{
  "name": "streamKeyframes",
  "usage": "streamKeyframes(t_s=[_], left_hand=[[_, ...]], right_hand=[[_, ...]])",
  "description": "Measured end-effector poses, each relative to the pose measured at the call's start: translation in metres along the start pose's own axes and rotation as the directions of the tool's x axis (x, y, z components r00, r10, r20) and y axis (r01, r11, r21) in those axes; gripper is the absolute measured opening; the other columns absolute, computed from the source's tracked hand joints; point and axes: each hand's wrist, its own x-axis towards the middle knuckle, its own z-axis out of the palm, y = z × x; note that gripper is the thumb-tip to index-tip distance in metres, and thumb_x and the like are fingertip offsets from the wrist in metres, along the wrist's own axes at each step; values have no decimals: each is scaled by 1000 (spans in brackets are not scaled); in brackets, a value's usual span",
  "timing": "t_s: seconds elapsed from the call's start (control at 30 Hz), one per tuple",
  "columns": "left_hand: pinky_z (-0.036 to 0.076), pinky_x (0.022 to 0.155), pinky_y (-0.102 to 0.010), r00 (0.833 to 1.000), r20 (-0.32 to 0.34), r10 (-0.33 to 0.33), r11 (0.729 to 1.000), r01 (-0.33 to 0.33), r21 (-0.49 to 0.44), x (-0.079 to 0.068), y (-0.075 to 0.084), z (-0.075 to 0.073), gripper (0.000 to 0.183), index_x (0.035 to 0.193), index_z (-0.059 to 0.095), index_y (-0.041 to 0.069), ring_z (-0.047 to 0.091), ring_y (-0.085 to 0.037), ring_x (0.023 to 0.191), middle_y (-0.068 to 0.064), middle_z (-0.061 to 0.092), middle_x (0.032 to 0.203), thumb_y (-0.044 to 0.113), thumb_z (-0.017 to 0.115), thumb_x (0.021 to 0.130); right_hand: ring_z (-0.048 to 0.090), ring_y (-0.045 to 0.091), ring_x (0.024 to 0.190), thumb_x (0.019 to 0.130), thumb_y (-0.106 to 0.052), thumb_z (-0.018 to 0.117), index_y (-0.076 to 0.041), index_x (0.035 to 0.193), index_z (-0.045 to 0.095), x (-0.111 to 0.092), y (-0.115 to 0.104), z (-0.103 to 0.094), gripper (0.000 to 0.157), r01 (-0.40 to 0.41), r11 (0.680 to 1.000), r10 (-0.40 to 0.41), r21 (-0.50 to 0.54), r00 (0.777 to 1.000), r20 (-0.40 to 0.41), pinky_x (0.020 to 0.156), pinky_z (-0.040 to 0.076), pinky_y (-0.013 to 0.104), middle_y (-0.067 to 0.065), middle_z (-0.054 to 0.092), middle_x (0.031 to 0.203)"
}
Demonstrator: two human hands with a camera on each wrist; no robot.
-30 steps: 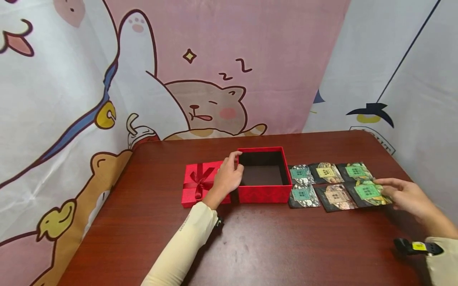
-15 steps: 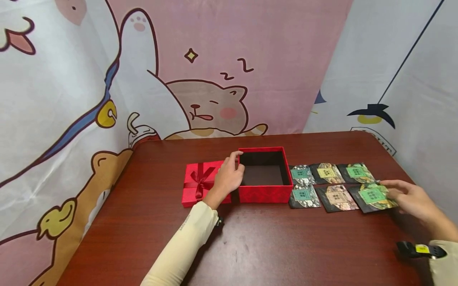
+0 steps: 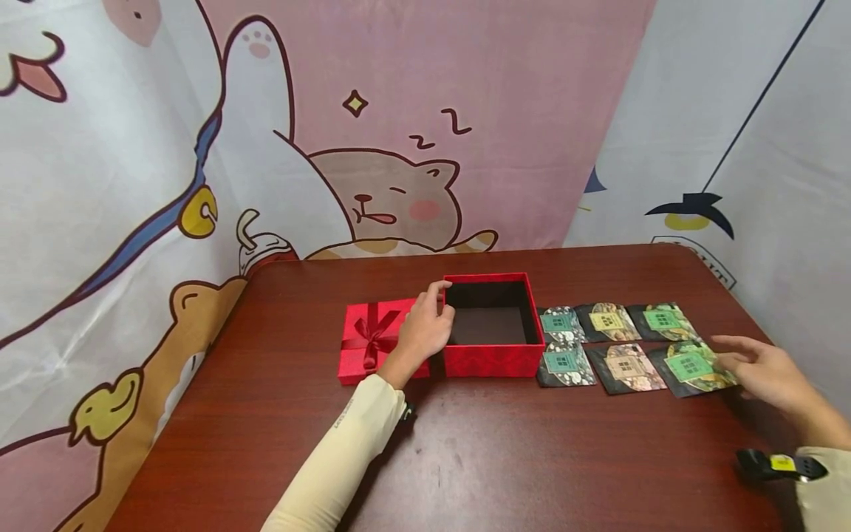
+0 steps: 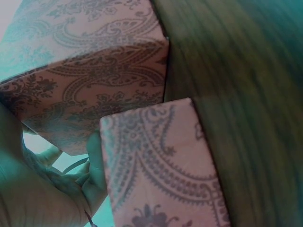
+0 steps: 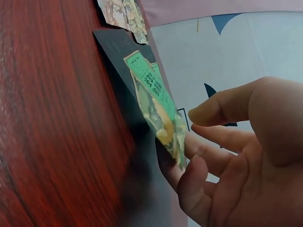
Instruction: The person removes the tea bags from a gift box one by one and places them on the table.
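Note:
A lidless red gift box [image 3: 492,362] with a dark inside stands mid-table. My left hand [image 3: 424,329] rests at its left wall, fingertips at the rim; in the left wrist view the hand [image 4: 52,184] lies beside the patterned box wall [image 4: 94,94]. Left of it is the red lid [image 3: 359,332] with a ribbon bow. Several flat printed packets lie right of the box in two rows. My right hand [image 3: 764,369] is at the right edge of the near-right, green-labelled packet [image 3: 689,367]. The right wrist view shows spread fingers by this packet [image 5: 161,104], not pinching it.
In the back row lie a teal-labelled packet [image 3: 557,324], a yellow-labelled packet [image 3: 606,322] and a green-labelled packet [image 3: 661,319]. A teal-labelled packet [image 3: 561,362] and a pink-labelled packet [image 3: 626,367] lie in front. Printed cloth [image 3: 532,133] hangs behind the brown table [image 3: 465,458].
The near-right packet has shifted slightly right and toward me, and now lies flatter. My right hand has moved a little right and its fingers have loosened. The left hand stays put.

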Motion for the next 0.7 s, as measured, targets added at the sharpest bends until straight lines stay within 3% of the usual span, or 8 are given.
streamKeyframes(t_s=[0.13, 0.33, 0.7], left_hand=[[48, 83, -50, 1000, 0, 4, 1000, -4, -1, 0, 0, 0, 46, 142, 45, 31, 61, -31, 105, -4, 57, 130, 26, 45, 97], [48, 83, -50, 1000, 3, -3, 1000, 3, -4, -1, -1, 1, 46, 142, 45, 31, 61, -30, 106, -4, 56, 131, 26, 46, 97], [47, 84, -50, 1000, 3, -4, 1000, 4, -2, -1, 0, 1, 46, 142, 45, 32, 60, -29, 107, -4, 56, 131, 28, 45, 96]], right_hand=[[55, 8, 70, 99, -19, 51, 17, 133, 43, -1, 1, 0, 50, 41, 999, -41, -14, 999, -14, 51, 50, 34, 45, 53, 117], [61, 21, 71, 98, -15, 52, 20, 124, 48, -4, -4, -1, 43, 53, 997, -55, -50, 998, -32, 50, 50, 34, 45, 55, 110], [61, 19, 64, 94, -13, 55, 20, 120, 49, -6, -11, -5, 43, 16, 997, -21, -81, 998, -59, 49, 52, 35, 43, 58, 104]])
